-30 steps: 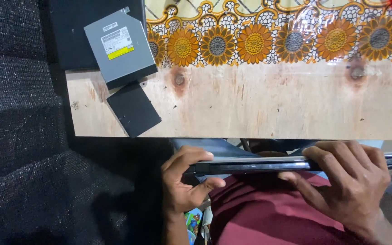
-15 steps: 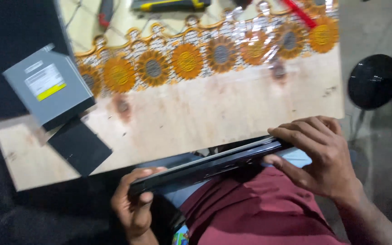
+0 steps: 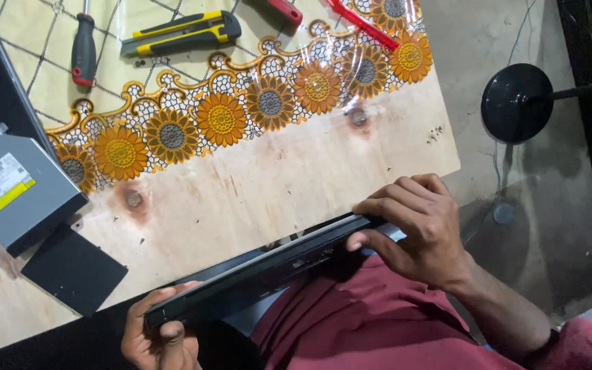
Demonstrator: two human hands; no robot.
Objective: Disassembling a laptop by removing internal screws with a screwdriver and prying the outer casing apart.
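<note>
I hold a closed black laptop on edge over my lap, against the near side of a bare wooden table. My left hand grips its left end from below, thumb over the edge. At the laptop's right end my right hand clasps it, fingers curled over the top. A grey optical drive with a white and yellow label lies at the table's left edge. A flat black cover panel rests just below it.
A sunflower-patterned plastic cloth covers the far part of the table. On it lie a red-handled screwdriver, a yellow and black utility knife, small screws and red tools. A black round stand base sits on the floor at right.
The view has swung right and up, showing the tools and the floor stand. The laptop now tilts with its right end higher. Both hands keep their grip.
</note>
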